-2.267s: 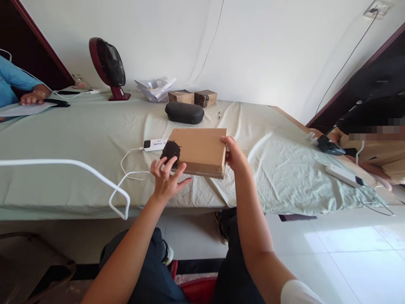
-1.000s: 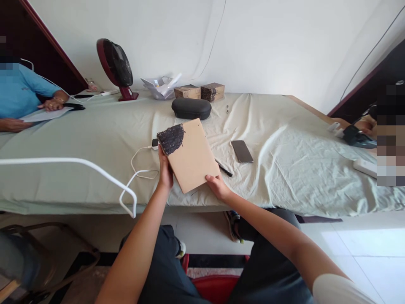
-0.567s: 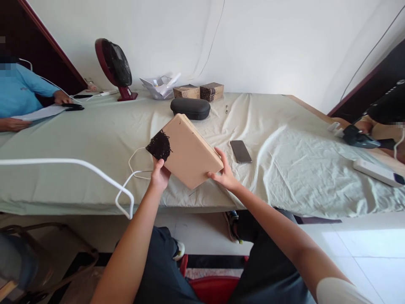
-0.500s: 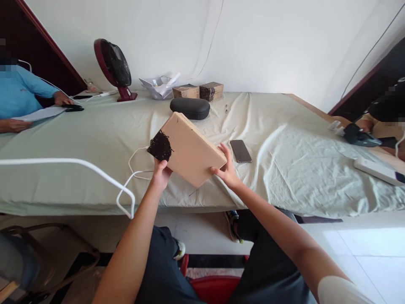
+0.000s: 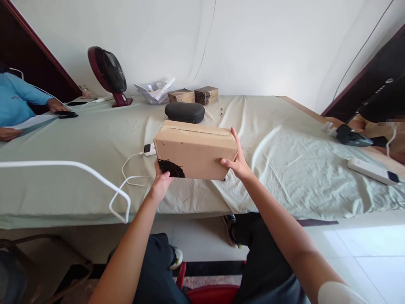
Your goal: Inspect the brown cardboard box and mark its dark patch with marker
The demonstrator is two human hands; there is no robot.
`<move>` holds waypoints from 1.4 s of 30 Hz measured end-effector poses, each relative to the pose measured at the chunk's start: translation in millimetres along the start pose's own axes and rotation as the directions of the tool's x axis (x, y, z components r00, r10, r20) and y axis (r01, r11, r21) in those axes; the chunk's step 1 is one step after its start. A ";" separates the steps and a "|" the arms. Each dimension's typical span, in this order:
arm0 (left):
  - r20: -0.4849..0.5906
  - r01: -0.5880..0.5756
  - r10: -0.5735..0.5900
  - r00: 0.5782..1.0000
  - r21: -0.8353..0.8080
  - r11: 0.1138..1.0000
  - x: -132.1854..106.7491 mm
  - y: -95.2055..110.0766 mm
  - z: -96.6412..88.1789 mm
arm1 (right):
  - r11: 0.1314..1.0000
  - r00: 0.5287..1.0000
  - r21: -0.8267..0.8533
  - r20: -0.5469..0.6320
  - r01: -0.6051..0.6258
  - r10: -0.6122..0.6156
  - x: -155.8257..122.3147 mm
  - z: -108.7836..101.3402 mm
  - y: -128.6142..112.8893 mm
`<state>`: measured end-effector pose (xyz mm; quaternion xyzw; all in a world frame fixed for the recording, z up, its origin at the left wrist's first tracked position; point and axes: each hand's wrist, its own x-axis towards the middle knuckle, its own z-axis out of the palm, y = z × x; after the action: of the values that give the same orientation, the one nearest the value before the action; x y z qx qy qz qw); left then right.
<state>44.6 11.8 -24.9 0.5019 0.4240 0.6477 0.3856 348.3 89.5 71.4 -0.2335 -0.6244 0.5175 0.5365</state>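
A brown cardboard box (image 5: 198,155) is held between my two hands above the near part of the table. Black scribble-like marking covers its lower left corner. My left hand (image 5: 162,183) grips that corner, thumb on the front face and the other fingers mostly hidden. At the right end, my right hand (image 5: 238,162) has its thumb on the front and its fingers around the side edge. A taped seam runs along the upper face. Partly hidden behind the box's left end is a white power bank (image 5: 149,149) with a white cable (image 5: 126,181).
Behind the box lie a black zip case (image 5: 184,112), two small cardboard boxes (image 5: 206,95) and a plastic basket (image 5: 155,93). A fan (image 5: 109,74) stands back left. People sit at both ends of the cloth-covered table (image 5: 284,160). A white cable (image 5: 79,165) hangs in the left foreground.
The box has been turned from a diagonal tilt to nearly level, and its top seam has come into view. It now covers the spot where the phone showed. The power bank is newly visible.
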 end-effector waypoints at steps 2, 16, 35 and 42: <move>-0.023 -0.028 0.028 0.999 0.025 0.999 2.0 4.1 -0.2 | 1.000 1.000 -0.017 0.006 -0.001 0.001 0.1 -3.6 -1.9; 0.001 -0.017 0.017 1.000 0.123 0.992 2.8 5.1 -3.3 | 0.999 0.998 -0.031 0.046 -0.041 0.043 -1.0 -7.9 13.0; 0.034 -0.142 0.138 0.990 0.168 0.976 7.7 -14.8 -11.0 | 0.996 0.995 -0.051 0.065 -0.071 0.074 1.7 -10.1 28.5; 0.013 -0.153 0.153 0.988 0.208 0.966 7.2 -15.4 -11.7 | 0.995 0.995 -0.067 0.066 -0.072 0.077 2.1 -9.7 29.7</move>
<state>32.9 21.8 -38.6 0.5698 0.4500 0.6284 0.2793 348.7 105.6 44.6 -0.2562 -0.6495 0.5244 0.4873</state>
